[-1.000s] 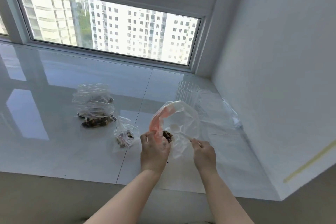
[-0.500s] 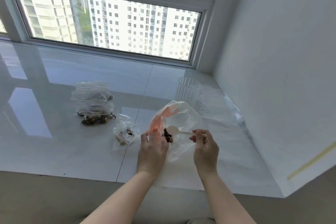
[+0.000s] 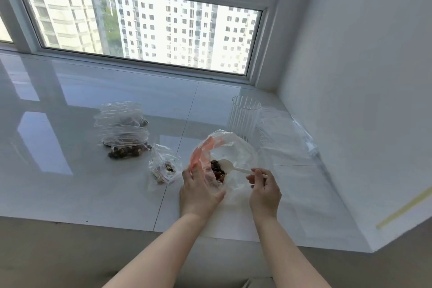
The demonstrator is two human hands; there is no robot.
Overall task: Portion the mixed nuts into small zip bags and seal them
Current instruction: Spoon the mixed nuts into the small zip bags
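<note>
A large clear plastic bag (image 3: 236,147) with an orange strip along its rim stands open on the white sill; dark mixed nuts (image 3: 217,169) lie inside it. My left hand (image 3: 198,190) grips the bag's near-left side and holds it open. My right hand (image 3: 264,190) pinches the handle of a white plastic spoon (image 3: 230,166), whose bowl sits inside the bag beside the nuts. A small zip bag (image 3: 163,166) with a few nuts lies just left of my left hand. Two filled small bags (image 3: 125,138) are stacked further left.
A ribbed clear plastic cup (image 3: 243,119) stands behind the big bag. Empty clear zip bags (image 3: 285,135) lie flat to its right, close to the white wall (image 3: 362,100). The window (image 3: 145,28) runs along the back; the sill's front edge (image 3: 117,224) is near me.
My right hand took up the white spoon and moved its bowl into the big bag next to the nuts. My left hand kept its hold on the bag's side.
</note>
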